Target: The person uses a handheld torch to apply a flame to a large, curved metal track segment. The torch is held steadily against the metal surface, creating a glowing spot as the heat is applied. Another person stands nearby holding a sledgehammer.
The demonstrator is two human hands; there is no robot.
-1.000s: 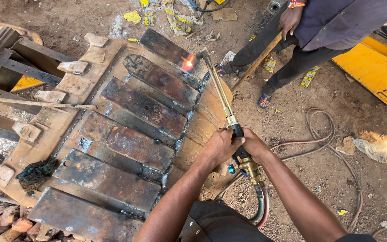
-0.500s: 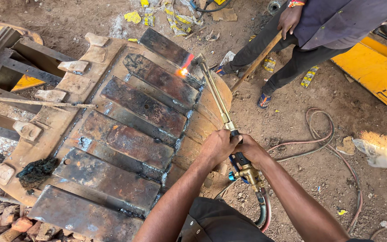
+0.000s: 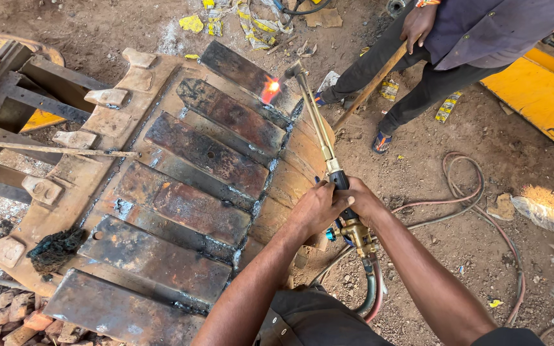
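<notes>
Both hands are on the long brass cutting torch [image 3: 320, 138], which runs from centre frame up toward twelve o'clock. The left hand [image 3: 315, 208] is clenched round the dark grip just below the brass tube; the right hand [image 3: 363, 202] wraps the same handle from the three o'clock side, touching the left. Below them, at six o'clock, the brass valve body [image 3: 357, 232] meets the red and green hoses [image 3: 372, 291]. The torch tip sits over a bright orange glow [image 3: 270, 88] on the topmost rusty steel plate [image 3: 245, 74] of the big worn excavator bucket [image 3: 161, 192]. At one o'clock another person's hand [image 3: 417, 25] grips a wooden stick [image 3: 370, 86] slanting to the dirt.
</notes>
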